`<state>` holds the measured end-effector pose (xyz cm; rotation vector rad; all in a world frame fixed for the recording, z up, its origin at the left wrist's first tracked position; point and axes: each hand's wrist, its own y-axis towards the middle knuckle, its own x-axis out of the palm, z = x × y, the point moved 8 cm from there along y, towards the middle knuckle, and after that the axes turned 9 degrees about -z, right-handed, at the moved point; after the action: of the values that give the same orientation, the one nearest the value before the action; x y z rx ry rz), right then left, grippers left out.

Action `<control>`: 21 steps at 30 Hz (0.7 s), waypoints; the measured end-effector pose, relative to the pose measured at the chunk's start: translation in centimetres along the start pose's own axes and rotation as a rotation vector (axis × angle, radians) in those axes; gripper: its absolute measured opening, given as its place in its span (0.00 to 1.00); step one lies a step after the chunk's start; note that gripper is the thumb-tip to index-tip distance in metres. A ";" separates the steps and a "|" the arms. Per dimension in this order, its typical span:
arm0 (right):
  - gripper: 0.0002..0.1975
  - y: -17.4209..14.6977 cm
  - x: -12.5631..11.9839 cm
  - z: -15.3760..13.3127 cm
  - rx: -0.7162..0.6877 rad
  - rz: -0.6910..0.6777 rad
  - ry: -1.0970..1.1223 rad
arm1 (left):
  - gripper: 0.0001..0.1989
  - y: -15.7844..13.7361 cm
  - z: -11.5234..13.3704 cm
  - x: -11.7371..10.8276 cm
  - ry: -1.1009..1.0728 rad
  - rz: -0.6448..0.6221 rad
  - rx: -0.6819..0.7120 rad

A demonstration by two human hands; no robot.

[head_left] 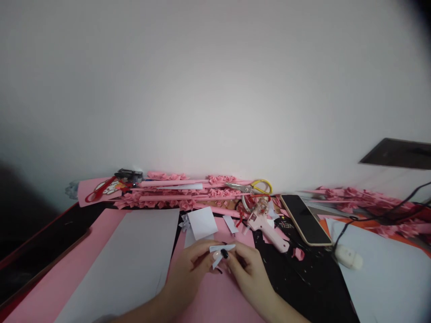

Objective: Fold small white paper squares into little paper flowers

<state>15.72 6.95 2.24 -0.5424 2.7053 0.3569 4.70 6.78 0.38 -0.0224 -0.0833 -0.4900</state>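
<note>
Left hand (189,265), right hand (248,264) together pinching paper (215,248)

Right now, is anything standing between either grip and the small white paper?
Nothing visible: the left grip and right grip both touch the small white paper directly. The white square sheet and pink glue gun lie beyond the hands, not in between.

Single head-worn cam, wide view, looking forward and down across the tabletop (313,291) from the wearer's side. Wall (215,89) fills a bit over the upper half, tabletop the rest. Left hand (189,265) and right hand (248,268) sit near the lens, low centre, forearms (146,309) entering from the bottom edge.
</note>
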 end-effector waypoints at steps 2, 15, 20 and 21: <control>0.07 0.0 -0.3 0.1 -0.007 0.023 0.045 | 0.12 0.0 0.4 0.0 0.060 0.001 0.033; 0.09 -0.4 0.1 0.2 -0.003 -0.009 0.059 | 0.12 -0.3 2.1 0.3 0.461 0.006 0.144; 0.08 -0.4 0.7 0.2 0.010 -0.049 0.100 | 0.13 -0.4 2.1 0.1 0.475 0.023 0.156; 0.07 -0.4 0.6 0.1 0.002 -0.045 0.104 | 0.13 -0.4 2.2 0.0 0.479 0.027 0.162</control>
<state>15.39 6.42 1.87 -0.6364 2.7878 0.3220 4.38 6.47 2.56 0.2520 0.3465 -0.4492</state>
